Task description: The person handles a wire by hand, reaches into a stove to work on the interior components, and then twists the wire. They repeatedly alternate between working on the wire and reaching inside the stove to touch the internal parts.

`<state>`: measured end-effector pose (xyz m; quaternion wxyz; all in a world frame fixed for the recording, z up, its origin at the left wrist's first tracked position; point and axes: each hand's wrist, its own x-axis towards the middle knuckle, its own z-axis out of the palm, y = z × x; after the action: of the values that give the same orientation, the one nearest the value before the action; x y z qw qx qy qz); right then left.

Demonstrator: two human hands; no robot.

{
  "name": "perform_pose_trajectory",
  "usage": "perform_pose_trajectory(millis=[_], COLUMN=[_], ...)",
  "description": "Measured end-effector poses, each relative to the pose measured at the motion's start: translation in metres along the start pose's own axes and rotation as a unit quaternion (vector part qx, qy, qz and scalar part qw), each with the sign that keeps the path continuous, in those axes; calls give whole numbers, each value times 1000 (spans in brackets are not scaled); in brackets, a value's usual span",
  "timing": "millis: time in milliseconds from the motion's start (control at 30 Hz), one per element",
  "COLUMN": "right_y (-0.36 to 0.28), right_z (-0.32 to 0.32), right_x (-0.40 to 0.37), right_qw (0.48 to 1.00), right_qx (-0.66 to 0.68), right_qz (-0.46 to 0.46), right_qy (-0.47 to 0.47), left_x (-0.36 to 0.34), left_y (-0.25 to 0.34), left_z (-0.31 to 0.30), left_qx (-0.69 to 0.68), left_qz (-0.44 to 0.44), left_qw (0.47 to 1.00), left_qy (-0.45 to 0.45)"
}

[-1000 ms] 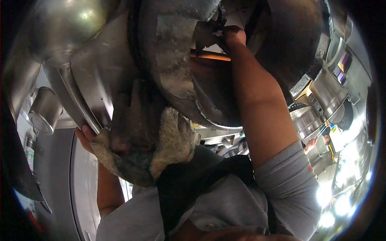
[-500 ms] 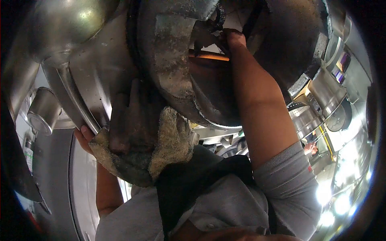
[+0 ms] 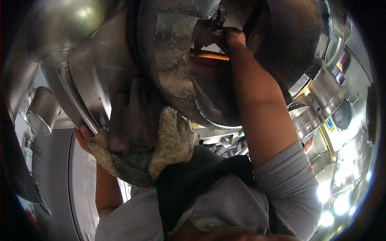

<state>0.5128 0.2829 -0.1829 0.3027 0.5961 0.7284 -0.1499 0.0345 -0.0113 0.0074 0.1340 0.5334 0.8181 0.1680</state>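
Note:
My right hand reaches through a cut-out in a large scorched round metal body. Its fingers are bent at a dark metal piece and partly hidden, so I cannot tell what they grip. Just below them lies a glowing orange strip. On the left, my left hand shows its fingertips past a thick stained cloth, closed at the cloth's edge beside a long steel handle. The cloth is wrapped under a blackened metal piece, and the palm is hidden.
A rounded steel bowl shape fills the upper left. Beside it a metal cup stands by a grey steel panel. Steel pots and a perforated pan are at the right, with part of another person's hand below.
Both my hands stay almost where they were. At the right, the other person's hand has shifted, and a dark round pan there shows differently.

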Motion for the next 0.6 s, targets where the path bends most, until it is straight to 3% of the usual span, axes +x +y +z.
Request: perform_pose_trajectory(millis=[33,67,100,133,200,233,333,400,433,500,533,567,600], right_y=[-1,-2,-2,-1,-1,0,-3,-11,-10,-5,-6,-7,-9], right_z=[4,8,12,14,16,17,5,-12,-13,-11,-9,-8,-8], right_x=[1,2,3,5,9,10,8,2,-1,-4,-4,-5,-4], right_qw=[1000,980,922,922,950,950,944,985,985,997,997,973,924], right_qx=[0,174,342,341,265,265,274,111,111,58,58,198,334], right_qz=[0,90,178,178,159,159,183,127,128,42,42,112,179], right_qy=[1,-18,-36,-37,-44,-44,-27,-37,-38,-6,-6,-28,-49], left_x=[5,9,10,7,0,2,12,18,16,13,10,9,8], left_y=[0,-2,-3,-2,3,3,9,12,9,1,0,3,5], left_z=[-4,-8,-9,-8,-1,-1,-4,-6,-6,-7,-5,-3,-2], left_qx=[0,-125,-244,-244,-99,-99,-172,-216,-216,-255,-255,-142,-22], left_qz=[0,-152,-299,-299,-178,-178,-226,-311,-311,-316,-317,-167,-10], left_qw=[1000,980,922,922,979,979,959,925,925,914,913,976,999], left_qy=[1,-14,-29,-30,12,12,8,-12,-13,-17,-17,-20,-22])
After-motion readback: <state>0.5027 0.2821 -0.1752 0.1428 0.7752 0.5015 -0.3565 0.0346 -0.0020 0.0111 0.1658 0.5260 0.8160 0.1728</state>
